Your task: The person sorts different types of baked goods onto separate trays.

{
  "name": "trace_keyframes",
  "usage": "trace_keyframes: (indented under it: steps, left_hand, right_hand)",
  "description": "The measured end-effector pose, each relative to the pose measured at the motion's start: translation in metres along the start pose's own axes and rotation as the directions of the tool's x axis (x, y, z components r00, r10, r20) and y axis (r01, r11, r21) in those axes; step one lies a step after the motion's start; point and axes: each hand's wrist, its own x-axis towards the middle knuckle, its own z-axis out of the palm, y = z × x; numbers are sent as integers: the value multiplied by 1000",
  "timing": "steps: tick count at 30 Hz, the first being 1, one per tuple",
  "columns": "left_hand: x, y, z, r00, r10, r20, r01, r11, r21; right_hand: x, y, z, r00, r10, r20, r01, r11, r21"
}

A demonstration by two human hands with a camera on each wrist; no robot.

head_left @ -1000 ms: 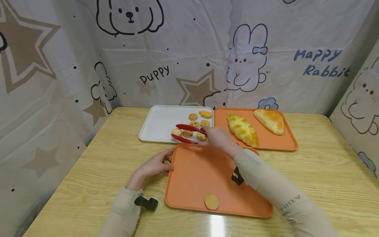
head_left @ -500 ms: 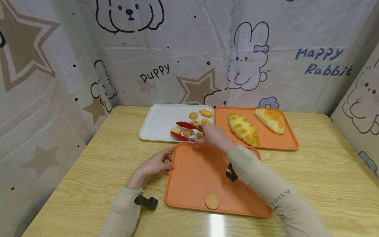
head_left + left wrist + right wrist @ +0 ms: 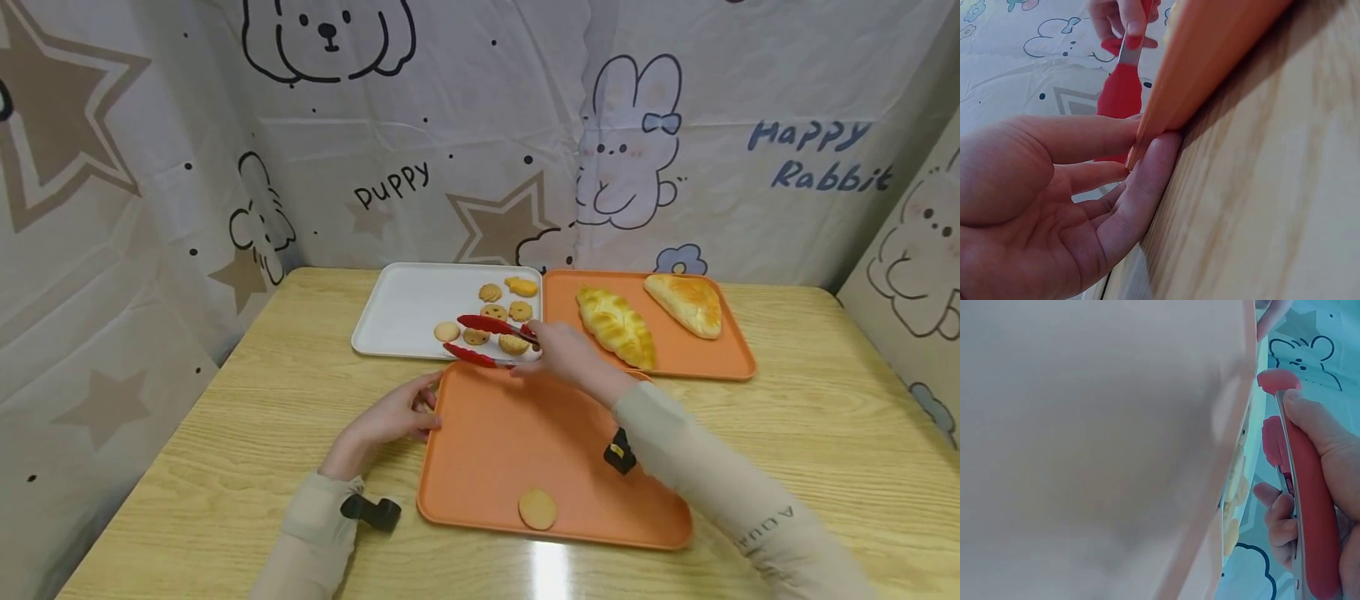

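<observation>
My right hand (image 3: 551,350) grips the handles of red tongs (image 3: 487,340) over the white tray (image 3: 397,312). The tongs' arms are spread around two brown cookies (image 3: 495,340) among several on that tray; I cannot tell whether the tips touch them. In the right wrist view my fingers and thumb wrap the tongs (image 3: 1307,506). My left hand (image 3: 423,410) pinches the left edge of the near orange tray (image 3: 510,433) by its far corner, thumb on top and fingers under the tray's rim (image 3: 1166,106). One round cookie (image 3: 537,509) lies at that tray's near edge.
A second orange tray (image 3: 675,360) at the back right holds two bread loaves (image 3: 615,327) (image 3: 686,304). All trays sit on a wooden table (image 3: 825,433) enclosed by cartoon-printed cloth walls. A bright glare spot lies on the table's near edge.
My right hand and the tongs have shifted slightly right; the leftmost cookie now lies outside the tong tips. The left hand has not moved.
</observation>
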Motion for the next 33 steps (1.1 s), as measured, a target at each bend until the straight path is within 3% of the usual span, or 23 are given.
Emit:
trace_keyframes:
  steps: [8, 16, 23, 33]
  left_hand:
    - [0, 0, 1, 1000, 16, 20, -16, 1000, 1]
    - [-2, 0, 1, 1000, 0, -1, 0, 1000, 1]
    - [-1, -1, 0, 1000, 12, 9, -13, 1000, 13]
    - [-1, 1, -2, 999, 26, 21, -26, 999, 20]
  right_hand:
    - [-40, 15, -11, 1000, 7, -24, -7, 1000, 9]
    - [-75, 29, -19, 996, -61, -64, 60, 998, -10]
    - [-110, 29, -24, 997, -83, 4, 83, 996, -21]
    - [-147, 34, -27, 994, -107, 37, 108, 994, -11]
